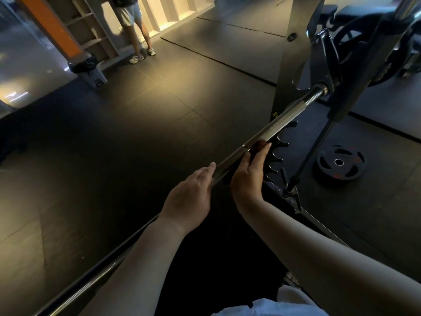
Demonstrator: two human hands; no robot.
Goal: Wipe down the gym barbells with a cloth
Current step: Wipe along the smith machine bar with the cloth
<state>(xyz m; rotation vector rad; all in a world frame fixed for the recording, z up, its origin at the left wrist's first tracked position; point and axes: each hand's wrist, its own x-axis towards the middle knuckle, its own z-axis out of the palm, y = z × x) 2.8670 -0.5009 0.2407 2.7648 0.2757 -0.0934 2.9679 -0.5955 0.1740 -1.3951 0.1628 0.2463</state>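
**Both hands on the bar, cloth under my right**

My right hand (248, 176) is curled round a dark cloth (259, 145) and holds it against the barbell (289, 112). Only a little of the cloth shows past my fingertips, with a darker fold under the palm. My left hand (191, 195) is just beside it, nearer to me, with its fingers wrapped over the bare steel and one finger lying along the shaft. The two hands are close together but do not touch.

The barbell runs diagonally from the lower left edge, under my left forearm, up to the right. There its end meets the black carriage (328, 55) of a machine. Beyond my right hand the shaft is knurled and bright.

Just below the bar on the right is a black toothed rack (276, 156). Further right, a weight plate (339, 163) lies flat on the floor (114, 144), which is dark rubber tile with a warm patch of light. Far off at the top left stand an orange pillar (52, 26) and a person (133, 23) in pale shorts and trainers. White fabric (273, 307) shows at the bottom edge, below my right forearm.
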